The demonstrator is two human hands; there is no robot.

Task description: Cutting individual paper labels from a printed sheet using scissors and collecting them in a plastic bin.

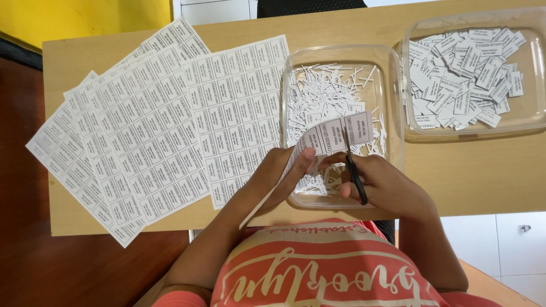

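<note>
- The left hand (282, 173) is closed narrowly around a strip of printed labels (333, 138), thumb on top and fingers beneath, pinching it near its lower end
- The strip of printed labels rises up and to the right from that hand, its free end lying over the middle clear plastic tray (396, 102)
- The right hand (382, 183) is wrapped around the black handles of a pair of scissors (352, 165), fingers curled through the loops
- The scissors point upward, and their blades meet the strip of printed labels just right of the left thumb; how far the blades are parted cannot be told
- Both hands sit close together above the near edge of the middle clear plastic tray, which holds thin white paper trimmings (321, 94)
- A second clear tray (532, 122) stands just to the right, filled with cut single labels (466, 74), well apart from both hands
- Uncut label sheets (153, 125) lie fanned out on the wooden table (483, 170) to the left of the left hand, the nearest sheet just beside the wrist
</note>
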